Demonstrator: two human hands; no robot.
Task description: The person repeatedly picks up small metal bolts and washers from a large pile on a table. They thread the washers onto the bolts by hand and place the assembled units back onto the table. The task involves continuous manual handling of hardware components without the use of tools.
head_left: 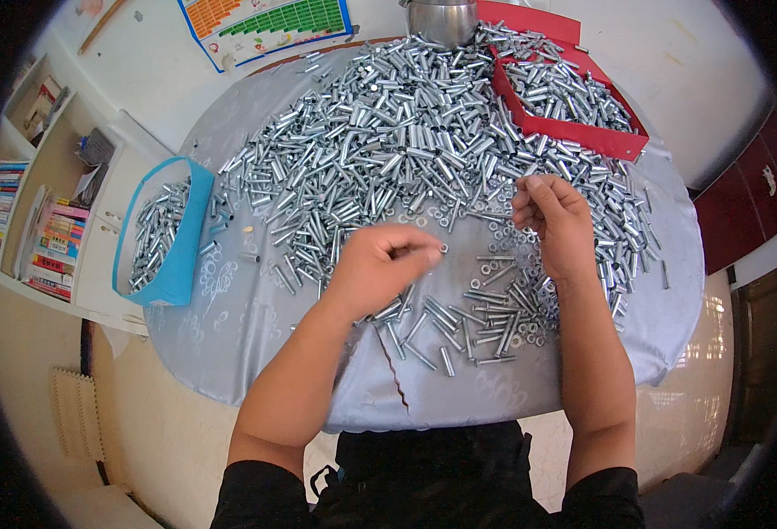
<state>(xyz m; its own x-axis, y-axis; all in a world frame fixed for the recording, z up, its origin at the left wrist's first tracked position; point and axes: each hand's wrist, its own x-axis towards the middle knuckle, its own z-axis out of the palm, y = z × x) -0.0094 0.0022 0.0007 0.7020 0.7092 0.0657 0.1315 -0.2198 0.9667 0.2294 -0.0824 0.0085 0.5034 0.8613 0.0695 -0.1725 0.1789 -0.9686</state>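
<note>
My left hand point(381, 271) is over the middle of the table, its thumb and forefinger pinched together. A small metal nut point(443, 249) shows at those fingertips. To the right, my right hand point(556, 225) is raised at the edge of the heap with its fingers curled in. Whatever it may grip is hidden. Below and between the hands lie loose bolts point(494, 331) and a patch of nuts and washers point(527, 331). Beyond them spreads a big heap of silvery metal sleeves and bolts point(406, 123).
A blue container point(196, 238) of metal sleeves stands at the left of the cloth-covered table point(256, 353). At the back right, a red box point(574, 134) is filled with metal parts. A steel pot point(441, 22) stands behind the heap. Bookshelves point(40, 212) line the left wall.
</note>
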